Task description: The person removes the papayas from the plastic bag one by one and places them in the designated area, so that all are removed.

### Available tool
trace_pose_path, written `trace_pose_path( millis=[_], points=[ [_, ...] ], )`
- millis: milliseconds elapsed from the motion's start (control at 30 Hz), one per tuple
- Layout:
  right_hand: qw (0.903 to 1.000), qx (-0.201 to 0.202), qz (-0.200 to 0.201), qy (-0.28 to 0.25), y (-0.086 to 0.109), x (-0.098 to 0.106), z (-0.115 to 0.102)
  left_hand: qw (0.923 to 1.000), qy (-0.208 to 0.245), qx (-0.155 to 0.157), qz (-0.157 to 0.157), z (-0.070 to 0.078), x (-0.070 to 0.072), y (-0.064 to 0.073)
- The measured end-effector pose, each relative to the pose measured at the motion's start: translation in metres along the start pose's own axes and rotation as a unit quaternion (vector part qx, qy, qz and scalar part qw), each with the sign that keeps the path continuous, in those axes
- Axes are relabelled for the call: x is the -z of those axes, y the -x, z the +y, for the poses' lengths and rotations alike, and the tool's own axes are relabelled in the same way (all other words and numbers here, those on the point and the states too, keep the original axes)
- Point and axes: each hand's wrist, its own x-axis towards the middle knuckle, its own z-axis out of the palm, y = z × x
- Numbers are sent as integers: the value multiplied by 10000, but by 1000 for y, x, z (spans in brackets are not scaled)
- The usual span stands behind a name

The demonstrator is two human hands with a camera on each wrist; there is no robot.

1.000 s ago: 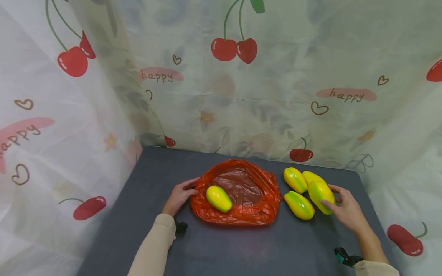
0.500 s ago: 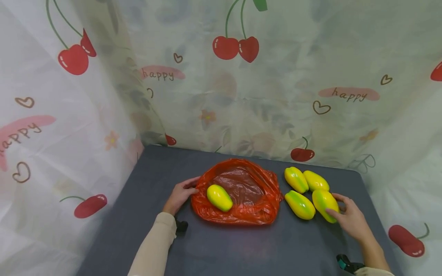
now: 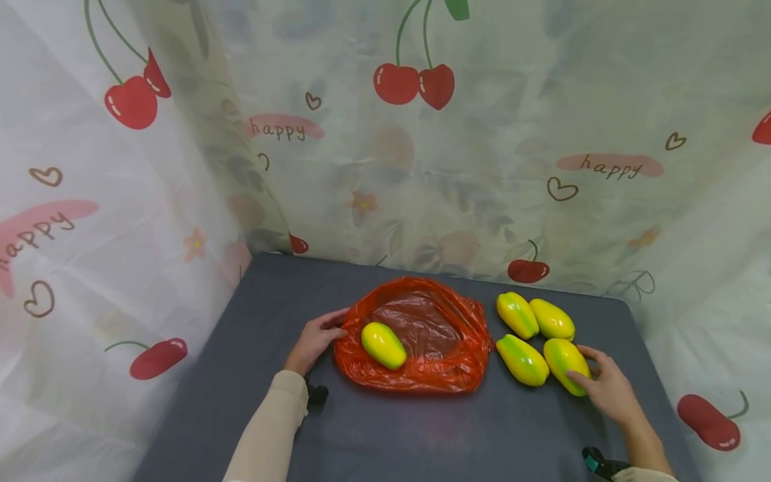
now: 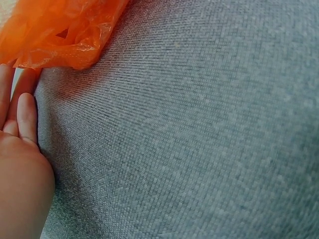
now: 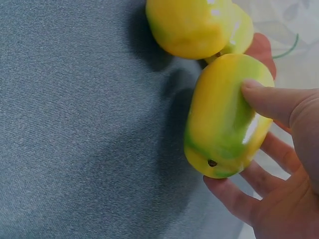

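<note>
"So, what did we have in our right hand (image 3: 608, 387)?"

"We had thumb and fingers gripping one yellow-green fruit (image 3: 563, 361), at four o'clock in the cluster. The eight-o'clock fruit (image 3: 521, 361) lay close beside it."

"And our left hand (image 3: 315, 340)?"

"We had it touching the red bag (image 3: 421, 381) at nine o'clock, but couldn't tell whether we pinched the plastic. We saw a single fruit (image 3: 383, 347) at eight o'clock on the bag; the cluster lay at three."

"Which step was that?"

"Handling the gripped fruit, we judged, though we couldn't tell whether the table (image 3: 385, 435) bore its weight. To lift it, we needed a firm, centred hold, clear of its neighbours; to leave it, we needed to ease thumb and fingers off evenly, lest it roll."
</note>
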Motion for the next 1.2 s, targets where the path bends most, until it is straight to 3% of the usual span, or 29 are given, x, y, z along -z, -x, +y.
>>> trace_pose_path(
  millis=[633,1200],
  points=[
    [9995,-259,126,-138,0,-13,4,10000,33,-26,-58,-1,0,-1],
    [9960,-714,-138,-519,-4,-8,-3,10000,-54,20,13,-2,0,-1]
  ],
)
